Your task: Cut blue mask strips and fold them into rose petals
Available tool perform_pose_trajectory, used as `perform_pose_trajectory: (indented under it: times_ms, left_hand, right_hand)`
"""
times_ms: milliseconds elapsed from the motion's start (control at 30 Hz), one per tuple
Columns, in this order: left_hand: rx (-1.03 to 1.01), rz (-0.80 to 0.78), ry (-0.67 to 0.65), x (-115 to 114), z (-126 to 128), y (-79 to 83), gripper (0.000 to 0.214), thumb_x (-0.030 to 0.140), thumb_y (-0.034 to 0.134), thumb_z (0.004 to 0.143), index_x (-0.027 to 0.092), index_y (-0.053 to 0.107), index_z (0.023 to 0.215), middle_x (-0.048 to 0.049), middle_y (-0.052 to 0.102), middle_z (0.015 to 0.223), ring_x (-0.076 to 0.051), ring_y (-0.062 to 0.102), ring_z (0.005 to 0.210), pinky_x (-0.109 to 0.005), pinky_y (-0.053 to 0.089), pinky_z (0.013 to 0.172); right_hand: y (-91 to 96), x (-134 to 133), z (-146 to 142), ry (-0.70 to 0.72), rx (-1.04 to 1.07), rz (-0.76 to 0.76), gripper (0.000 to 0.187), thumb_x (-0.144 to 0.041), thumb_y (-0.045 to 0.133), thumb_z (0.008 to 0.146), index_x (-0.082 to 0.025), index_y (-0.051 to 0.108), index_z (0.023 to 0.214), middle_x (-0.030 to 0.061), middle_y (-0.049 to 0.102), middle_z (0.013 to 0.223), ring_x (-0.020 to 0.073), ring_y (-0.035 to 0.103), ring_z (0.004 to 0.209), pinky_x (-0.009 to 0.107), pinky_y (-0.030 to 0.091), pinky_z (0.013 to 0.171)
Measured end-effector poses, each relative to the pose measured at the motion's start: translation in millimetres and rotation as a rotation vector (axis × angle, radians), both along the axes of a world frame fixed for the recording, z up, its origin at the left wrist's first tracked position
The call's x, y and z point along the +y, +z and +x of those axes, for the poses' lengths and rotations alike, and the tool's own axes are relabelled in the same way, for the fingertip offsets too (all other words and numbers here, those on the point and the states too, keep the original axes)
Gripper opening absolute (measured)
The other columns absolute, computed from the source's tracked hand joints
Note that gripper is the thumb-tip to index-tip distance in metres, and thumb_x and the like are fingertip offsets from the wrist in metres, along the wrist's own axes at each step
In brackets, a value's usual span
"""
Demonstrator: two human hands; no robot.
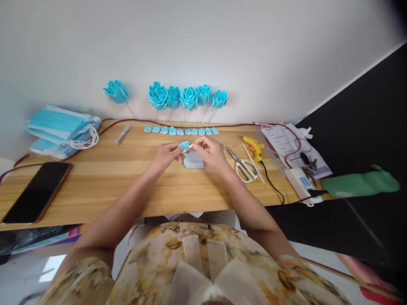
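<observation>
Lying nearest on the counter [190,190], well to the left, the phone [38,192] is a flat, glossy dark slab. To the right are the scissors [246,166], with metal blades and pale looped handles, and a thin, straight stick [253,163]. Just below the hands sits a stack [193,159] of thin, squarish pale sheets, neatly layered.

Above the stack is the blue piece [184,145], folded, its crease lines soft and its sheet apparently light and pliable. The left hand [166,156] has its grip closed on it between thumb and fingertips. The right hand [213,152] has its grip pinched on a small white bit [190,146] at the piece's edge; whether the two are joined I cannot tell. Shaping it well probably calls for a steady left hold, a light right pinch, and creases pressed flat without tugging, since thin sheet could slip or wrinkle.

Farther right lies the glue gun [254,147], hard yellow plastic with a black cord. Beyond the hands runs a row of petals [172,130], small and pointed. Last, against the wall [190,46], stand ruffled, layered blue flowers [158,96] on slim, pale stems.
</observation>
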State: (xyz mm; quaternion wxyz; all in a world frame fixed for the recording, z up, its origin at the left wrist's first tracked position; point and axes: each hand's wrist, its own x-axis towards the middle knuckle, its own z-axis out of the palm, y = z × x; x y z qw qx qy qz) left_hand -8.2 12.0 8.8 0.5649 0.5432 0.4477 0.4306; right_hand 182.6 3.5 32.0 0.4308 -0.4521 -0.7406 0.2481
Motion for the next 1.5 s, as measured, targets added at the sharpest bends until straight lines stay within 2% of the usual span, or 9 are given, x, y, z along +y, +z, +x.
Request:
perform_pose_trajectory:
  times_ms: [133, 300, 900, 1033, 1100, 1167, 1267, 1367, 1500]
  left_hand:
    - [0.052, 0.011, -0.015, -1, 0, 1.4, 0.031, 0.048, 0.071, 0.074, 0.016, 0.073, 0.075, -0.0031, 0.069, 0.067, -0.011, 0.054, 0.057, -0.024, 0.042, 0.056]
    - [0.098, 0.007, -0.025, -1, 1, -0.5, 0.032, 0.048, 0.069, 0.074, 0.016, 0.072, 0.076, -0.0016, 0.066, 0.061, -0.010, 0.049, 0.052, -0.024, 0.040, 0.056]
    - [-0.011, -0.010, -0.030, -7, 7, -1.3, 0.026, 0.041, 0.077, 0.069, 0.016, 0.070, 0.073, -0.0005, 0.066, 0.063, -0.010, 0.053, 0.056, -0.023, 0.042, 0.055]
    - [-0.001, -0.010, 0.056, -5, 9, -5.3, 0.027, 0.041, 0.076, 0.071, 0.015, 0.068, 0.071, -0.0037, 0.070, 0.067, -0.011, 0.056, 0.057, -0.024, 0.039, 0.054]
    - [-0.015, -0.018, 0.076, -4, 9, -5.8, 0.028, 0.042, 0.077, 0.071, 0.015, 0.068, 0.073, -0.0060, 0.073, 0.073, -0.011, 0.058, 0.060, -0.024, 0.039, 0.054]
    - [-0.027, -0.025, 0.072, -4, 9, -5.5, 0.029, 0.043, 0.077, 0.071, 0.014, 0.069, 0.073, -0.0068, 0.074, 0.075, -0.011, 0.057, 0.059, -0.024, 0.040, 0.054]
    - [-0.036, -0.029, 0.037, -6, 10, -5.9, 0.029, 0.043, 0.077, 0.071, 0.015, 0.070, 0.074, -0.0051, 0.072, 0.071, -0.010, 0.055, 0.056, -0.025, 0.041, 0.055]
    - [-0.021, -0.011, 0.002, -8, 11, -8.3, 0.030, 0.044, 0.077, 0.070, 0.015, 0.070, 0.075, -0.0016, 0.068, 0.063, -0.010, 0.052, 0.053, -0.025, 0.042, 0.054]
    - [0.011, 0.007, -0.058, -8, 11, -11.2, 0.037, 0.050, 0.076, 0.071, 0.015, 0.072, 0.082, -0.0025, 0.070, 0.067, -0.011, 0.055, 0.056, -0.024, 0.043, 0.054]
  right_hand:
    - [-12.2, 1, -1, 0.029, -0.035, 0.042, 0.016, -0.031, 0.059, 0.090, -0.020, 0.062, 0.078, 0.0002, 0.064, 0.079, 0.0126, 0.056, 0.074, 0.025, 0.044, 0.068]
    - [-15.8, -1, 1, 0.041, -0.064, 0.043, 0.016, -0.030, 0.059, 0.091, -0.021, 0.062, 0.078, 0.0003, 0.065, 0.078, 0.0135, 0.056, 0.074, 0.026, 0.044, 0.069]
    - [-21.2, 1, -4, -0.001, -0.133, 0.040, 0.018, -0.029, 0.060, 0.090, -0.020, 0.062, 0.075, 0.0013, 0.066, 0.077, 0.0143, 0.056, 0.074, 0.027, 0.043, 0.070]
    - [-23.4, 3, 1, -0.174, -0.165, 0.066, 0.030, -0.039, 0.057, 0.092, -0.020, 0.062, 0.070, 0.0014, 0.063, 0.070, 0.0148, 0.054, 0.069, 0.030, 0.041, 0.070]
    - [-24.2, 5, 6, -0.248, -0.085, 0.021, 0.034, -0.044, 0.053, 0.094, -0.019, 0.063, 0.072, 0.0020, 0.064, 0.070, 0.0153, 0.056, 0.070, 0.030, 0.043, 0.070]
    - [-25.5, 6, 9, -0.176, 0.080, -0.093, 0.033, -0.047, 0.052, 0.094, -0.020, 0.069, 0.088, 0.0037, 0.069, 0.083, 0.0163, 0.062, 0.078, 0.030, 0.047, 0.071]
    - [-30.1, 6, 7, 0.052, 0.308, -0.268, 0.039, -0.048, 0.060, 0.089, -0.023, 0.066, 0.118, 0.0044, 0.069, 0.105, 0.0168, 0.065, 0.092, 0.029, 0.051, 0.074]
    - [-37.6, 6, 0, 0.165, 0.376, -0.337, 0.049, -0.041, 0.069, 0.082, -0.025, 0.061, 0.128, 0.0014, 0.065, 0.101, 0.0140, 0.065, 0.085, 0.028, 0.053, 0.075]
    - [-44.7, 8, -3, 0.119, 0.389, -0.337, 0.048, -0.030, 0.067, 0.079, -0.024, 0.062, 0.127, -0.0018, 0.058, 0.089, 0.0109, 0.059, 0.075, 0.026, 0.051, 0.071]
